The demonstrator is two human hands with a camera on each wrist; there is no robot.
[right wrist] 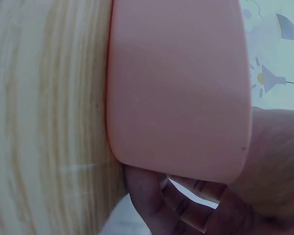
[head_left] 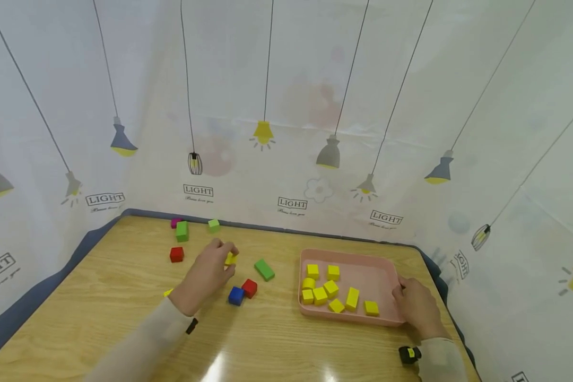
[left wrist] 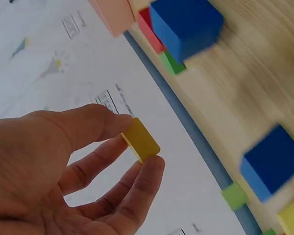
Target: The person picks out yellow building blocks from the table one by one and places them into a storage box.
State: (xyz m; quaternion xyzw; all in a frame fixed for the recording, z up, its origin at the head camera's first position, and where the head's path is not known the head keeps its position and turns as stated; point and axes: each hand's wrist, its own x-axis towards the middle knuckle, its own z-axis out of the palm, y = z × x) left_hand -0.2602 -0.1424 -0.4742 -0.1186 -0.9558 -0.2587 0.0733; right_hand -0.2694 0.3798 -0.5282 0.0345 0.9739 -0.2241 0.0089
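My left hand [head_left: 204, 277] pinches a small yellow block [left wrist: 143, 140] between thumb and fingertips, held up over the left part of the table. Under and around that hand lie a blue block [head_left: 236, 296] touching a red block [head_left: 250, 288], and a flat green block [head_left: 265, 269]. At the right, my right hand [head_left: 416, 307] grips the right end of a pink tray [head_left: 374, 278]. In the right wrist view the fingers curl at the wall of the tray [right wrist: 181, 93]. Several yellow blocks [head_left: 331, 288] lie inside it, mostly toward its left half.
Near the far left corner sit a red block [head_left: 176, 254], a green block [head_left: 182, 232], a magenta block [head_left: 175, 223] and a light green block [head_left: 213, 226]. A yellow piece [head_left: 168, 292] shows partly behind the left wrist. A printed curtain [head_left: 286, 159] stands behind the wooden table [head_left: 267, 345].
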